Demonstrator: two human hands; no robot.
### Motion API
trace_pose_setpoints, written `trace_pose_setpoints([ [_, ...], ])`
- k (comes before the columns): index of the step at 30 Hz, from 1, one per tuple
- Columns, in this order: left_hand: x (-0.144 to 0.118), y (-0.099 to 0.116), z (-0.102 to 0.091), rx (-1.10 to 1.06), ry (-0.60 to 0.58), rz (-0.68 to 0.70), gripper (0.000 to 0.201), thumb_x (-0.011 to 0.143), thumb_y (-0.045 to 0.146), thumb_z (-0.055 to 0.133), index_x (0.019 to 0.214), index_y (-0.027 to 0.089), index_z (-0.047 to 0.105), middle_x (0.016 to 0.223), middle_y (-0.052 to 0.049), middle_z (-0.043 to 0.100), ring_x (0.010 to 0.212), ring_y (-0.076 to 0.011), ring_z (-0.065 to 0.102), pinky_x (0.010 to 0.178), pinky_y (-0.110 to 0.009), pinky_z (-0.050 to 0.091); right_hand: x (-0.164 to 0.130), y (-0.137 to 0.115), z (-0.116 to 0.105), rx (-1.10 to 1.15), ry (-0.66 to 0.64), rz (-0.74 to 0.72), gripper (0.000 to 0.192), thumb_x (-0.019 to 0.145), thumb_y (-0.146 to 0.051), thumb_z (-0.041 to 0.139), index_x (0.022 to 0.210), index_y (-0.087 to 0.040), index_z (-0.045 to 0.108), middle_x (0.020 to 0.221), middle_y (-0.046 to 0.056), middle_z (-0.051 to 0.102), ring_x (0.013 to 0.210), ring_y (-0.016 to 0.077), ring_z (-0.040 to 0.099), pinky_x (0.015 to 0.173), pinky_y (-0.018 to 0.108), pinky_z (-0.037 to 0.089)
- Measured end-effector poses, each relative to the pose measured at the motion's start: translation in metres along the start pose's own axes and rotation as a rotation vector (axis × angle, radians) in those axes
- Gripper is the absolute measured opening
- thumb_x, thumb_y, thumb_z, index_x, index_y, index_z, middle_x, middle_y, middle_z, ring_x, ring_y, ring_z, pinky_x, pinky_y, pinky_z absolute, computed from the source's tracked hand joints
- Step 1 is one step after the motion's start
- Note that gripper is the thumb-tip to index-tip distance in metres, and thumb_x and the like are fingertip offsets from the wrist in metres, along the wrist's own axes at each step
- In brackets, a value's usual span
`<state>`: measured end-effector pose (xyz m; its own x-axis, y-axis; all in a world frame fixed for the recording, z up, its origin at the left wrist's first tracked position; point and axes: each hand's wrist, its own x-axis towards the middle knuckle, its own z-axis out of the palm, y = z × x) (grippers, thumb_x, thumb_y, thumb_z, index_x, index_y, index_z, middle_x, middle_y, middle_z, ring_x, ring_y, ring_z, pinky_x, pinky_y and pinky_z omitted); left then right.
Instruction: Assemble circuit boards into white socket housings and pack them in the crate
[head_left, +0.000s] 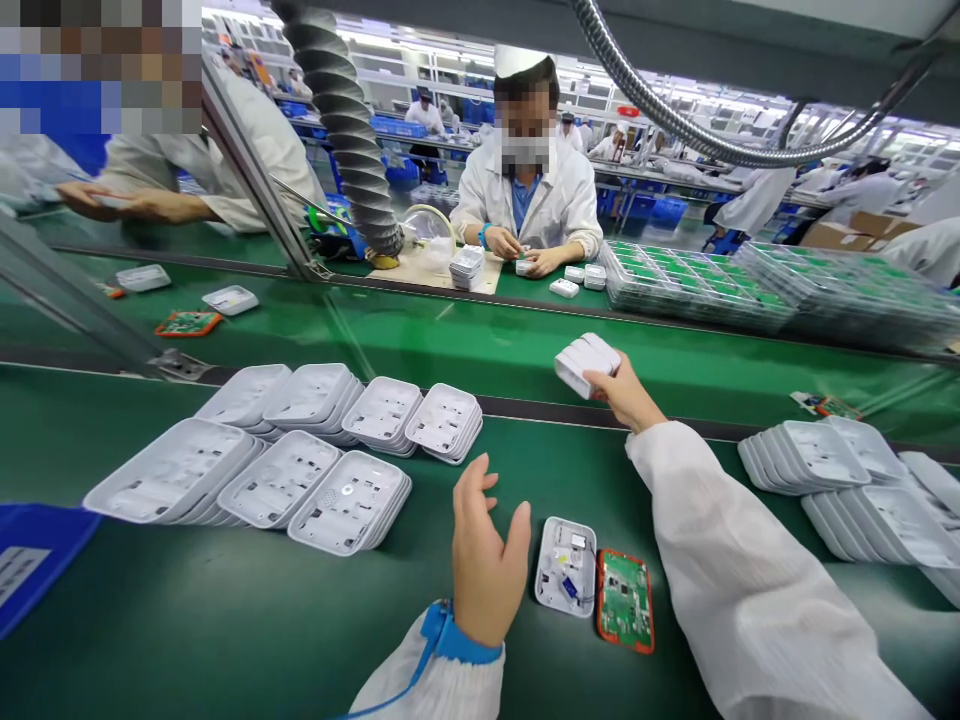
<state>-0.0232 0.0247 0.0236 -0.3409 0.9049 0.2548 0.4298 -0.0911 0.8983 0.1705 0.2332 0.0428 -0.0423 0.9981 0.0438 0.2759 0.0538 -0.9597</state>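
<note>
My right hand (621, 390) is stretched out over the green belt and grips a small stack of white plastic shells (587, 362). Nearer to me, my left hand (486, 550) hovers with its fingers apart and holds nothing. Just right of it on the green mat lies an open white housing with parts and wires inside (566, 566). A green circuit board in an orange frame (625, 600) lies beside that housing.
Stacks of white shells (315, 450) fill the mat at left, more stacks (847, 470) at right. A blue bin (30, 560) sits at the left edge. Across the belt a person in a white coat (529, 200) handles small white parts, beside trays of green boards (690, 280).
</note>
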Motion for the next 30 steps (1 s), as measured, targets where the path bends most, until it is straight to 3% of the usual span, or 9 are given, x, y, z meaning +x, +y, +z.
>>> trace_pose_setpoints([
  [4, 0.004, 0.000, -0.010, 0.047, -0.164, 0.134, 0.081, 0.081, 0.024, 0.058, 0.148, 0.028, 0.012, 0.151, -0.011, 0.025, 0.133, -0.0288, 0.034, 0.103, -0.045, 0.038, -0.080, -0.028, 0.006, 0.413, -0.596, 0.298, 0.074, 0.062, -0.031, 0.076, 0.125, -0.025, 0.038, 0.124, 0.008, 0.053, 0.094, 0.0188, 0.060, 0.068, 0.029, 0.053],
  [6, 0.000, 0.001, -0.018, -0.050, -0.307, 0.133, 0.084, 0.076, 0.024, 0.064, 0.147, 0.029, 0.019, 0.150, -0.009, 0.029, 0.134, -0.0300, 0.035, 0.105, -0.043, 0.036, -0.114, -0.035, 0.010, 0.469, -0.835, 0.395, 0.071, 0.058, -0.029, 0.081, 0.119, -0.022, 0.044, 0.111, 0.006, 0.059, 0.087, 0.0153, 0.061, 0.067, 0.025, 0.053],
  [8, -0.009, 0.001, -0.024, -0.188, -0.389, 0.040, 0.079, 0.071, 0.025, 0.069, 0.142, 0.027, 0.035, 0.143, -0.010, 0.041, 0.127, -0.0307, 0.044, 0.103, -0.042, 0.039, -0.138, -0.038, 0.016, 0.486, -0.969, 0.480, 0.065, 0.061, -0.035, 0.082, 0.114, -0.019, 0.047, 0.099, 0.004, 0.061, 0.077, 0.0121, 0.061, 0.063, 0.022, 0.053],
  [11, -0.027, 0.000, -0.024, -0.422, -0.210, -0.253, 0.075, 0.069, 0.030, 0.071, 0.137, 0.025, 0.040, 0.135, -0.011, 0.050, 0.118, -0.0286, 0.052, 0.098, -0.040, 0.043, -0.154, -0.044, 0.032, 0.485, -0.942, 0.522, 0.060, 0.071, -0.054, 0.071, 0.113, -0.018, 0.047, 0.094, 0.003, 0.059, 0.073, 0.0120, 0.062, 0.057, 0.022, 0.055],
  [14, -0.035, -0.001, -0.023, -0.682, 0.025, -0.488, 0.075, 0.069, 0.036, 0.072, 0.136, 0.023, 0.039, 0.131, -0.011, 0.054, 0.116, -0.0268, 0.055, 0.095, -0.038, 0.045, -0.156, -0.049, 0.059, 0.408, -0.893, 0.474, 0.054, 0.078, -0.054, 0.065, 0.116, -0.020, 0.045, 0.097, 0.004, 0.060, 0.080, 0.0129, 0.065, 0.060, 0.022, 0.058],
  [17, -0.026, 0.000, -0.031, -0.877, 0.046, -0.571, 0.059, 0.071, 0.036, 0.072, 0.124, 0.020, 0.052, 0.123, -0.011, 0.060, 0.112, -0.0259, 0.057, 0.091, -0.037, 0.047, -0.150, -0.049, 0.094, 0.296, -0.881, 0.464, 0.045, 0.080, -0.041, 0.067, 0.114, -0.021, 0.047, 0.092, 0.002, 0.062, 0.076, 0.0117, 0.066, 0.058, 0.019, 0.057],
  [21, -0.009, 0.003, -0.054, -0.942, 0.088, -0.702, 0.031, 0.080, 0.025, 0.063, 0.111, 0.019, 0.059, 0.110, -0.007, 0.064, 0.105, -0.0199, 0.059, 0.089, -0.033, 0.047, -0.136, -0.046, 0.132, 0.208, -0.855, 0.493, 0.024, 0.084, -0.032, 0.062, 0.101, -0.016, 0.056, 0.083, 0.003, 0.063, 0.062, 0.0086, 0.063, 0.053, 0.018, 0.056],
  [25, -0.010, 0.008, -0.070, -0.925, 0.102, -0.840, 0.012, 0.085, 0.019, 0.055, 0.095, 0.017, 0.061, 0.098, -0.005, 0.064, 0.093, -0.0174, 0.061, 0.084, -0.033, 0.049, -0.128, -0.054, 0.147, 0.149, -0.792, 0.449, 0.020, 0.085, -0.033, 0.061, 0.092, -0.014, 0.058, 0.078, 0.003, 0.063, 0.055, 0.0070, 0.059, 0.050, 0.018, 0.054],
  [30, -0.024, 0.011, -0.068, -0.900, 0.160, -0.861, 0.008, 0.080, 0.012, 0.057, 0.085, 0.018, 0.056, 0.087, -0.002, 0.059, 0.086, -0.0175, 0.059, 0.080, -0.039, 0.051, -0.133, -0.065, 0.152, 0.020, -0.737, 0.306, 0.021, 0.082, -0.032, 0.063, 0.096, -0.016, 0.060, 0.088, 0.004, 0.066, 0.060, 0.0087, 0.060, 0.052, 0.019, 0.053],
])
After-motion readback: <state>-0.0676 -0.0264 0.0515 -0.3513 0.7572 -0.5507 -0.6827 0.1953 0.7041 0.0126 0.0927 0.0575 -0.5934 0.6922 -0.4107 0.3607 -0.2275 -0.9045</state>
